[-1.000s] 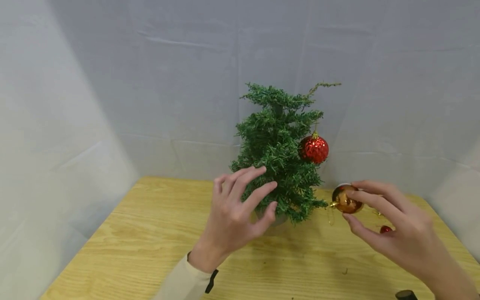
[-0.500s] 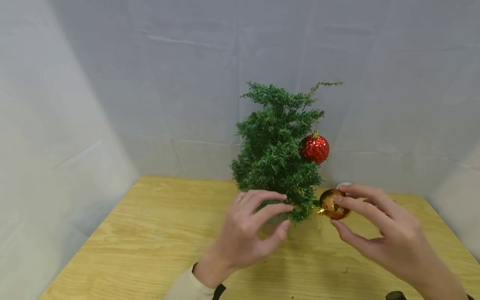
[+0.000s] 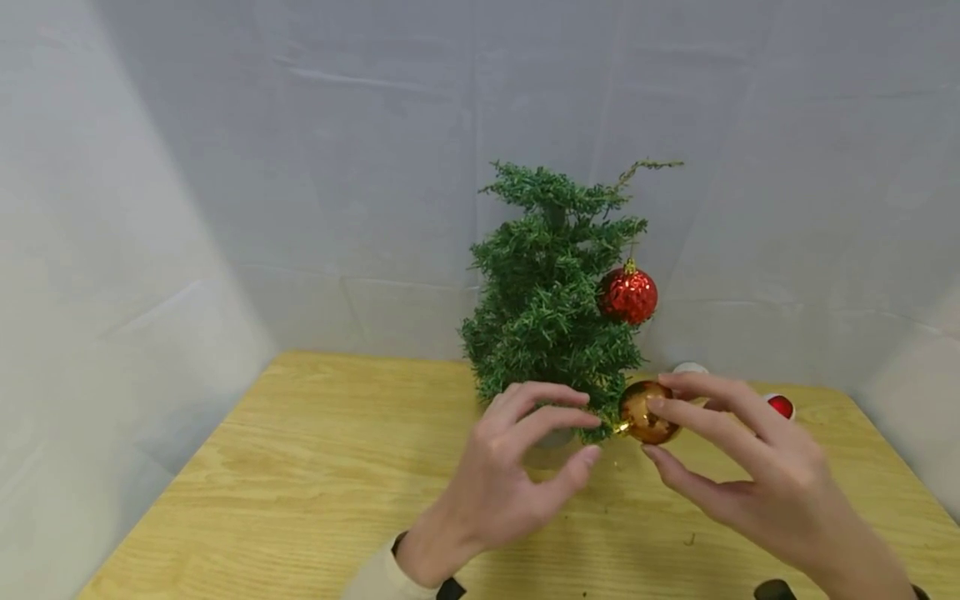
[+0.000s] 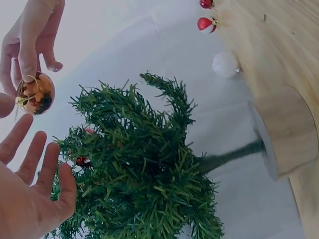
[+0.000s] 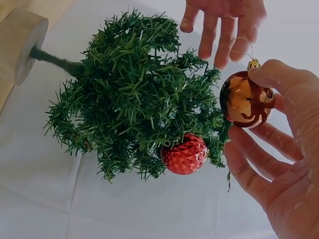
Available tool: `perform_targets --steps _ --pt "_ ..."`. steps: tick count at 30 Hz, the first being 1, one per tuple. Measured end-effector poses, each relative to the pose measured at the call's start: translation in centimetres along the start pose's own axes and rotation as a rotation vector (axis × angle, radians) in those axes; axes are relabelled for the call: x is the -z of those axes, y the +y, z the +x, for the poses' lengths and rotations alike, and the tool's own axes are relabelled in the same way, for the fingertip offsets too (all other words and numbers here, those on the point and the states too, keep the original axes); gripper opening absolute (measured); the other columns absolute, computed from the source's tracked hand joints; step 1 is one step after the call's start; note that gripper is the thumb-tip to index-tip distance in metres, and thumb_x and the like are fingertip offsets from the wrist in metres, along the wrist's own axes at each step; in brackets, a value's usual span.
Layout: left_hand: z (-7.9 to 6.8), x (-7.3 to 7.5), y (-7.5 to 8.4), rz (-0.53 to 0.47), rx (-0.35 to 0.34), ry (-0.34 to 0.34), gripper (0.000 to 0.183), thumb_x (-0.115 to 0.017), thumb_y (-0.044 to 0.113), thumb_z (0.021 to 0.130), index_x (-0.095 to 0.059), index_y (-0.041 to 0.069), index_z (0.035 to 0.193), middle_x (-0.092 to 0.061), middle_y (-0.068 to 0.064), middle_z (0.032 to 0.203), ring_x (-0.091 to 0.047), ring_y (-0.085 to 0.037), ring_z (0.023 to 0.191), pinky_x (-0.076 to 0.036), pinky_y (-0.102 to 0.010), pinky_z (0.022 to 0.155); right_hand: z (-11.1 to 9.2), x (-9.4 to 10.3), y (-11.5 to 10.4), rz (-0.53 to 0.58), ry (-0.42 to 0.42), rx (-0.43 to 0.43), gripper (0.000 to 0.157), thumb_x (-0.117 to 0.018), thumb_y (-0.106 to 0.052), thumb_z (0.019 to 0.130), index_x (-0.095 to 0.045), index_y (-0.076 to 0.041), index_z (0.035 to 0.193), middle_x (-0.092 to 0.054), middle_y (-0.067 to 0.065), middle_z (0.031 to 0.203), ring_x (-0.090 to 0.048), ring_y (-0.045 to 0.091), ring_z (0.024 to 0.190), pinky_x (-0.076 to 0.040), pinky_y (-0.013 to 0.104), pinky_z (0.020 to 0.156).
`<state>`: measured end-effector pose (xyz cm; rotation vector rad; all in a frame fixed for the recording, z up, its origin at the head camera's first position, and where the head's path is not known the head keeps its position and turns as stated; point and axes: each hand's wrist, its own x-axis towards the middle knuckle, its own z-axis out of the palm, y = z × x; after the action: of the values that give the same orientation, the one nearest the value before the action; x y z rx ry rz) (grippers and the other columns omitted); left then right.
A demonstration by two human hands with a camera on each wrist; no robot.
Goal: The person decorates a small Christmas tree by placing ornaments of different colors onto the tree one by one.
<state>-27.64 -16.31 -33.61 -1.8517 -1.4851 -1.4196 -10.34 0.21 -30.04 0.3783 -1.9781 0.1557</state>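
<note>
My right hand (image 3: 757,467) pinches a shiny gold Christmas bauble (image 3: 642,412) between thumb and fingers, its gold cap pointing left. A thin gold hanging loop (image 5: 234,39) stands out from the cap in the right wrist view. Facing the cap, my left hand (image 3: 517,467) has its fingers spread and thumb apart; a small gap to the bauble shows in the right wrist view. Just behind both hands is a small green artificial Christmas tree (image 3: 551,283). A textured red bauble (image 3: 630,297) hangs on the tree's right side.
The tree has a round wooden base (image 4: 294,129) on the wooden table (image 3: 300,467). Behind the right hand lie a white ball (image 3: 690,367) and a red-and-white ball (image 3: 782,406). A pale sheet (image 3: 360,167) surrounds the table. A dark object (image 3: 775,590) shows at the front edge.
The right hand has carried the gold bauble left, towards the tree's lower front. The left hand has moved right and slightly down, bringing its fingers close to the bauble's cap.
</note>
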Motion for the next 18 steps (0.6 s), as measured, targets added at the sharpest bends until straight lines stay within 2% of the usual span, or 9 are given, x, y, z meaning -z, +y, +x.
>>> perform_targets --steps 8,18 --pt "-0.03 -0.23 0.56 -0.036 0.057 -0.018 0.012 -0.071 0.022 0.096 -0.076 0.019 0.106 -0.069 0.001 0.121 -0.063 -0.013 0.112 -0.052 -0.027 0.092 0.04 -0.31 -0.18 0.011 -0.012 -0.011 0.042 -0.063 -0.038 0.100 -0.076 0.001 0.108 -0.070 0.023 0.108 -0.065 0.010 0.111 -0.048 0.008 0.098" --pt "0.02 -0.42 0.63 -0.025 0.064 0.033 0.004 -0.074 0.014 0.092 -0.075 0.016 0.095 -0.070 -0.001 0.118 -0.064 -0.014 0.109 -0.051 -0.029 0.094 -0.07 -0.30 -0.25 0.007 -0.045 -0.031 0.043 -0.061 -0.039 0.101 -0.076 0.000 0.110 -0.069 0.022 0.111 -0.064 0.013 0.111 -0.047 0.007 0.098"
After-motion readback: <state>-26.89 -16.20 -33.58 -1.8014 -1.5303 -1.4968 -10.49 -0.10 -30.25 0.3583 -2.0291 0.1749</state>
